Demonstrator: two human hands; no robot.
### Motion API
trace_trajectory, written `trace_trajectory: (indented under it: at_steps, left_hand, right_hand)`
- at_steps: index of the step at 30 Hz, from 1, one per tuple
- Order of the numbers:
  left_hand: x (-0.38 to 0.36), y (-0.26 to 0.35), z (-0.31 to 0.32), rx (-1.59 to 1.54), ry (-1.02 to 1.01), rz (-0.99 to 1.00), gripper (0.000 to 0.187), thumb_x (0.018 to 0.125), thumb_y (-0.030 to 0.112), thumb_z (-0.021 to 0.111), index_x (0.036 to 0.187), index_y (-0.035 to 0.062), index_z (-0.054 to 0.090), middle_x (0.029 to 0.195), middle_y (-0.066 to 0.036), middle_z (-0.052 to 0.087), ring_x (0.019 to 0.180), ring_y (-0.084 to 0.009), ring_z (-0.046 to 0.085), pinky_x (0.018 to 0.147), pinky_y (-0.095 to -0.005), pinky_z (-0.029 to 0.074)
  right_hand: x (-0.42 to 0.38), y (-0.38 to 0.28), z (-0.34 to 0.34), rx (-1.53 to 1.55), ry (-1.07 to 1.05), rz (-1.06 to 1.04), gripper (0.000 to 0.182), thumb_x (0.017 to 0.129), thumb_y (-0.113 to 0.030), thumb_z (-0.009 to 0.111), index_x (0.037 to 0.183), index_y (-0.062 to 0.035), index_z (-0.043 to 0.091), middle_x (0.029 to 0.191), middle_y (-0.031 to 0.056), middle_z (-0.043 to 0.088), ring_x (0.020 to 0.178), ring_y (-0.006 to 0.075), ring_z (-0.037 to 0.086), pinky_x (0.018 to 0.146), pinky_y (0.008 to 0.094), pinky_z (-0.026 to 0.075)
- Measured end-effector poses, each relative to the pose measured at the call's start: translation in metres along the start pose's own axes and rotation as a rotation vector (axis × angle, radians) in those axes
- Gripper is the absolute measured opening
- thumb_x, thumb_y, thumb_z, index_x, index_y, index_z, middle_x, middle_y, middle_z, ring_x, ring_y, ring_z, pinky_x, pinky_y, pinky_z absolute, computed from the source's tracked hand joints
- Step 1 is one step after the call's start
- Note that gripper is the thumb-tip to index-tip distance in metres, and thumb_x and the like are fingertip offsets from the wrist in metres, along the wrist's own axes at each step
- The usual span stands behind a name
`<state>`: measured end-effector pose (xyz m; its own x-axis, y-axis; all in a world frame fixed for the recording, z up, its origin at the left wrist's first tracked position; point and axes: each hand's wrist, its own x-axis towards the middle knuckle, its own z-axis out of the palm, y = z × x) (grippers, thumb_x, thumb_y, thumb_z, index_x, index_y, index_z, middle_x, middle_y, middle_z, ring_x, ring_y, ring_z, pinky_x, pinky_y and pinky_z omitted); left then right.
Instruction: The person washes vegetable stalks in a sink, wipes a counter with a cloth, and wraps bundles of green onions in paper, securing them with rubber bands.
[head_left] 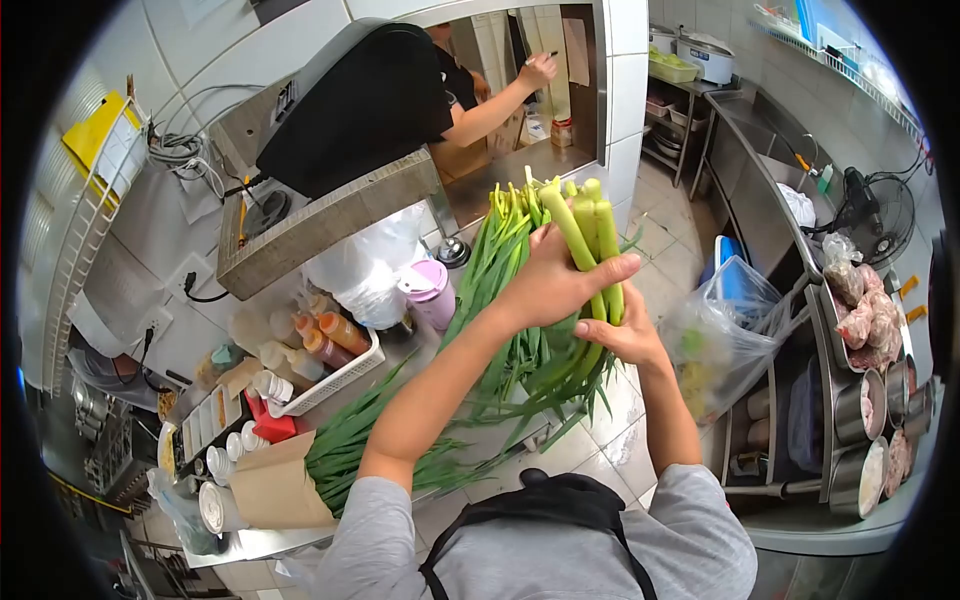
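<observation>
My left hand (562, 272) is wrapped around a bunch of thick, pale-green stalks (590, 235), thumb across the front. Just below it, my right hand (628, 330) is closed on the same bunch, thumb pressed on the stalks. Their cut ends point up and away from me, and darker leafy parts hang below. Behind and left of my hands lies a big pile of long green onions (490, 270) with yellowish ends. More long green leaves (370, 460) stick out of a brown paper wrapper (285, 482) on the counter at the left.
A white basket of sauce bottles (335, 378), a lilac cup (430, 290) and a plastic bag (365, 265) stand at the left. Another person's arm (495, 115) shows through the hatch. At the right are a hanging clear bag (730, 335), raw meat (870, 325) and metal pots (858, 480).
</observation>
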<state>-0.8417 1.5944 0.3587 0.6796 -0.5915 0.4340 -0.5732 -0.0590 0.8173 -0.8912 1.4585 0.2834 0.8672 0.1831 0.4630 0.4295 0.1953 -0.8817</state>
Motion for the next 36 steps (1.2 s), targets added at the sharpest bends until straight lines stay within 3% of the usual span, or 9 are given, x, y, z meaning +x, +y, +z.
trace_trajectory:
  at_steps: [6,13,15,17,18,23,28,33,36]
  left_hand:
    - [-0.009,0.024,-0.006,0.057,-0.13,0.184,0.06,0.081,0.042,0.063,0.122,0.0031,0.043,0.12,-0.012,0.046,0.111,-0.02,0.044,0.094,-0.0342,0.035]
    - [-0.041,0.023,-0.013,0.046,-0.059,0.146,0.075,0.078,0.038,0.067,0.133,0.0025,0.03,0.13,-0.015,0.038,0.121,-0.0211,0.036,0.1,-0.036,0.029]
    - [-0.052,0.03,-0.018,0.12,-0.024,0.174,0.062,0.081,0.029,0.066,0.129,0.0016,0.038,0.12,-0.012,0.049,0.108,-0.0152,0.047,0.089,-0.0297,0.038]
    - [-0.062,0.022,-0.02,-0.027,-0.137,-0.095,0.045,0.083,0.022,0.063,0.12,0.0007,0.048,0.103,-0.007,0.059,0.08,-0.0076,0.052,0.069,-0.0217,0.042]
    - [-0.068,0.022,-0.014,-0.171,-0.041,-0.026,0.032,0.083,0.015,0.06,0.111,0.0003,0.055,0.092,-0.004,0.062,0.059,-0.003,0.043,0.055,-0.0173,0.038]
    - [-0.094,0.031,-0.026,0.15,-0.048,-0.19,0.038,0.082,0.012,0.06,0.118,0.0031,0.051,0.093,-0.006,0.062,0.069,-0.0071,0.051,0.063,-0.0216,0.043]
    - [-0.114,0.019,-0.024,-0.042,-0.065,-0.116,0.052,0.078,0.02,0.064,0.124,0.0075,0.046,0.092,-0.008,0.062,0.077,-0.0122,0.055,0.067,-0.0273,0.044]
    - [-0.114,0.036,-0.014,-0.036,-0.007,-0.013,0.054,0.076,0.018,0.065,0.125,0.009,0.046,0.082,-0.007,0.058,0.076,-0.0161,0.055,0.069,-0.0292,0.044]
    - [-0.113,0.054,-0.011,-0.119,0.011,0.1,0.066,0.075,0.017,0.067,0.132,0.0104,0.035,0.079,-0.007,0.056,0.069,-0.0155,0.054,0.064,-0.0294,0.043]
  right_hand:
    - [-0.006,-0.033,0.002,0.037,0.018,0.06,0.049,0.071,0.002,0.063,0.117,0.0028,0.045,0.099,0.0059,0.056,0.089,0.0129,0.057,0.077,0.0256,0.049]
    - [-0.014,-0.047,0.001,-0.133,0.177,-0.115,0.034,0.072,0.0,0.062,0.105,0.0023,0.051,0.091,0.0059,0.058,0.08,0.0114,0.055,0.067,0.023,0.046]
    - [-0.016,-0.048,-0.001,-0.197,0.143,-0.089,0.059,0.073,0.007,0.06,0.127,0.0015,0.039,0.102,0.0081,0.058,0.088,0.014,0.058,0.077,0.0264,0.047]
    - [-0.02,-0.051,0.009,-0.178,0.181,-0.07,0.058,0.073,0.008,0.06,0.127,0.0014,0.039,0.102,0.0089,0.059,0.086,0.0145,0.059,0.077,0.0256,0.047]
    - [-0.021,-0.053,0.011,-0.23,0.162,-0.055,0.056,0.074,0.007,0.06,0.126,0.0014,0.04,0.102,0.009,0.06,0.086,0.0141,0.059,0.076,0.0253,0.047]
    - [-0.026,-0.049,0.024,-0.287,0.207,-0.049,0.05,0.075,0.006,0.059,0.123,0.0019,0.044,0.102,0.0094,0.06,0.084,0.0119,0.058,0.075,0.0247,0.047]
    - [-0.03,-0.051,0.018,-0.193,0.342,-0.164,0.029,0.077,-0.002,0.059,0.104,0.0018,0.052,0.092,0.0084,0.059,0.081,0.0156,0.057,0.072,0.026,0.046]
    - [-0.037,-0.059,0.025,-0.123,0.324,-0.192,0.027,0.079,-0.008,0.058,0.102,0.0031,0.051,0.093,0.0101,0.056,0.083,0.0189,0.056,0.073,0.0297,0.046]
    - [-0.041,-0.081,0.038,-0.048,0.514,-0.271,0.032,0.078,-0.013,0.062,0.103,0.0027,0.05,0.096,0.0103,0.053,0.087,0.0197,0.055,0.074,0.0322,0.046]
